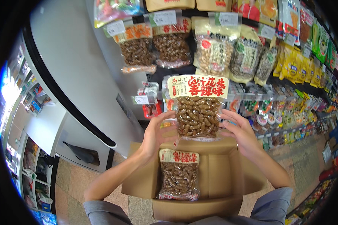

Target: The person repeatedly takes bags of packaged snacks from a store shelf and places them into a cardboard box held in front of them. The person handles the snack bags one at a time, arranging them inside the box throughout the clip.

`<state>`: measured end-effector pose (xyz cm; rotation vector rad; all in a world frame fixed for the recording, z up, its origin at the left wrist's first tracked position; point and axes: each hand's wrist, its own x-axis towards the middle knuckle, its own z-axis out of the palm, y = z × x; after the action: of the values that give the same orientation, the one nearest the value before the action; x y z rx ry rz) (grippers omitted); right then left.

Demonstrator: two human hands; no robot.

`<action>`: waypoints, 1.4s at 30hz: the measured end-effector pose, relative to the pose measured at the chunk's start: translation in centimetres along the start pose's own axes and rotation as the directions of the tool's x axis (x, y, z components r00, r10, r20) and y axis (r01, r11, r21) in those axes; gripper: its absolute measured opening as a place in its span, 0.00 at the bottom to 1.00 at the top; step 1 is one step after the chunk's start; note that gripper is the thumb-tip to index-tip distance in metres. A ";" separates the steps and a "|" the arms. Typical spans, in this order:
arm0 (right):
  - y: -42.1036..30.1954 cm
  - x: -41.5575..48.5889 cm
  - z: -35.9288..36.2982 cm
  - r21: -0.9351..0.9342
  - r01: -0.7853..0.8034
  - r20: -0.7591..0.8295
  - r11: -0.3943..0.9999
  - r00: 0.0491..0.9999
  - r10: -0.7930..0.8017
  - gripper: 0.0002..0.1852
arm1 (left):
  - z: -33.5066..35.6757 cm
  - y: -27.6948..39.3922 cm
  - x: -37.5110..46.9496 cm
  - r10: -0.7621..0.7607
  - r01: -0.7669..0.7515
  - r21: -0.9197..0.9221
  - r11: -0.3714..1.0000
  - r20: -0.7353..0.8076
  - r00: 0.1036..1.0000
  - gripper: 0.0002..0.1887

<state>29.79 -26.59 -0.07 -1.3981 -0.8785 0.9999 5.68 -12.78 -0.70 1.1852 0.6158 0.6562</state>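
A clear vacuum pack of brown in-shell peanuts hangs upright between my two hands, above an open cardboard box. Its cream header bears large red writing and faces me. My left hand grips its left edge, and my right hand has the right edge, fingers partly behind the pack. Below, a second peanut pack with the same kind of header lies in the left part of the cardboard box. The box's flaps are folded outward.
Ahead, similar peanut packs and other snack bags hang on a shelf rack behind price tags. Yellow snack bags hang to the right. A grey cabinet-like panel stands at left, with a white counter beyond. Tiled floor surrounds the box.
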 end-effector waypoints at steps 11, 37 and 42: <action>3.7 -10.5 -5.9 0.046 -0.294 -0.030 0.955 0.955 0.295 0.27 | 5.2 -8.3 -4.3 -0.372 0.395 -0.152 0.906 0.160 0.914 0.33; 10.1 -12.5 -5.7 -0.103 -0.710 0.004 0.697 0.700 0.714 0.43 | 8.2 -16.9 -6.9 -0.711 0.722 -0.052 0.690 0.138 0.689 0.47; 12.6 -11.9 -5.5 -0.241 -0.657 0.042 0.714 0.728 0.684 0.46 | 8.6 -17.9 -6.1 -0.747 0.754 0.014 0.656 0.154 0.647 0.48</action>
<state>30.19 -40.55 -11.75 -1.9221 -0.5635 1.6020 10.38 -26.99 -15.07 0.7997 0.8839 -0.1398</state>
